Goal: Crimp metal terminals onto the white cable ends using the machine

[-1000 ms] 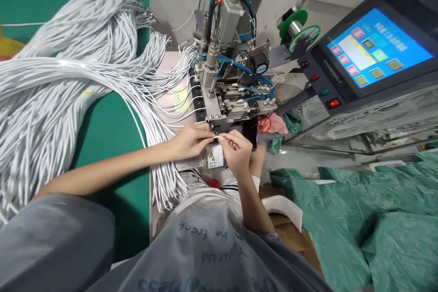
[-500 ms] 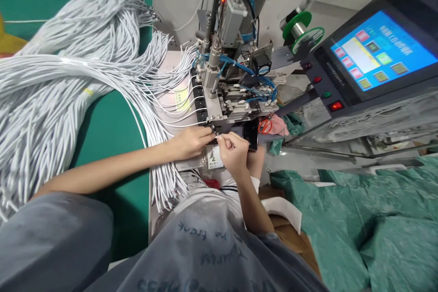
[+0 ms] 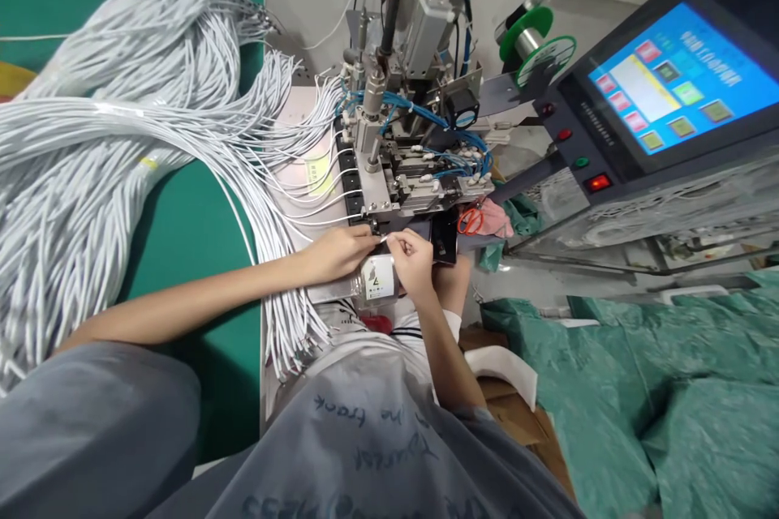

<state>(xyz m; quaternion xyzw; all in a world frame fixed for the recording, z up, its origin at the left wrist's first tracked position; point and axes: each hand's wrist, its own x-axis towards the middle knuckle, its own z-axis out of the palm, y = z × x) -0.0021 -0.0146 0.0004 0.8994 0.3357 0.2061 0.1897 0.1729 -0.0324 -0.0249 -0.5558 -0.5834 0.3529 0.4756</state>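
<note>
My left hand (image 3: 342,251) is closed in a pinch on a white cable, whose short end shows between my fingertips. Facing it, my right hand (image 3: 414,258) pinches at that same cable end with thumb and forefinger; the tip itself is too small to make out. Both hands are at the front edge of a machine (image 3: 376,199) with metal slides, blue air tubes and a black block on its left side. Several white cables (image 3: 322,220) run into that block from the left. A clear box with a white label (image 3: 378,280) sits just below my fingers.
Large bundles of white cables (image 3: 164,40) cover the green table (image 3: 182,235) on the left. A screen panel (image 3: 682,89) stands at the right, near a green wire spool (image 3: 529,45). Orange-handled scissors (image 3: 470,220) and a dark phone-like slab (image 3: 444,237) lie right of my hands.
My right hand's fingers have shifted and loosened from a tighter curl, still at the cable end. My left hand stays nearly in place. The view has moved slightly.
</note>
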